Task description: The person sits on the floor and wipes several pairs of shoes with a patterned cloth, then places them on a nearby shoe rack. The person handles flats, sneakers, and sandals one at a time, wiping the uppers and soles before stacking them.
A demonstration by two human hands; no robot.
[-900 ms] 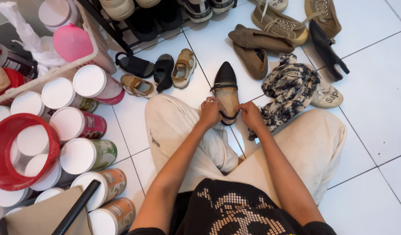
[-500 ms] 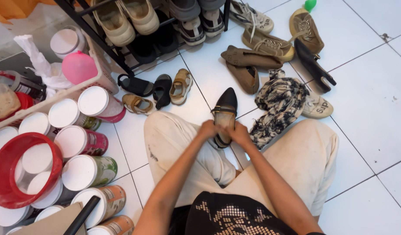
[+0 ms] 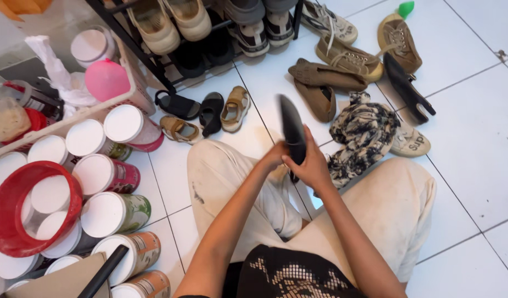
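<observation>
**Black flat shoe held edge-up over the lap, both hands engaged**

The person sits on the white tiled floor (image 3: 474,138). The right hand (image 3: 312,165) is closed around the heel end of a black flat shoe (image 3: 291,128), fingers wrapped over its side. The left hand (image 3: 274,157) is pressed against the same end from the other side; how far its fingers are curled cannot be told, as the shoe and right hand cover them. The shoe stands tilted nearly upright, toe pointing away, above the gap between the knees.

Surroundings: a patterned black-and-white cloth (image 3: 361,129) lies just beside the right knee, small sandals (image 3: 207,113) ahead, a shoe rack (image 3: 210,33) beyond, white-lidded tins (image 3: 113,212) to the left.

Risk, as a judgement: both grips sit at one end, so the long toe end is unsupported. A loosened hold could let the shoe pivot and drop onto the tiles or among the sandals.
</observation>
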